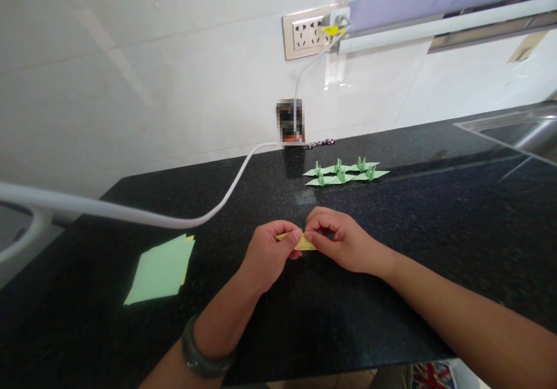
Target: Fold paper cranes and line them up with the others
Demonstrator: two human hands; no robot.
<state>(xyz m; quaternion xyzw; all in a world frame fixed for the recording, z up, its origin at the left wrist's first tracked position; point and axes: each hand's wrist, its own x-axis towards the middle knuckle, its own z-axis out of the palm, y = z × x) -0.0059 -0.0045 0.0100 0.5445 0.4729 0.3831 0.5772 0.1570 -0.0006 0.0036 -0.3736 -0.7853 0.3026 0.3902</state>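
Between both hands, over the dark countertop, is a small piece of folded yellow paper (307,243). My left hand (270,254) pinches its left part between thumb and fingers. At its upper right side, my right hand (342,239) grips the paper with thumb and forefinger. The fingers hide much of the folds. Beyond the hands, several light green origami cranes (342,175) stand in two rows. Left of my left hand lies a stack of light green paper sheets (162,270), with yellow edges showing beneath it.
A white cable (235,186) curves across the counter (243,337) on the left. A phone-like object (290,121), pixelated, leans against the tiled wall, with a cord up to a socket panel (304,34). A metal sink (522,128) is at the far right.
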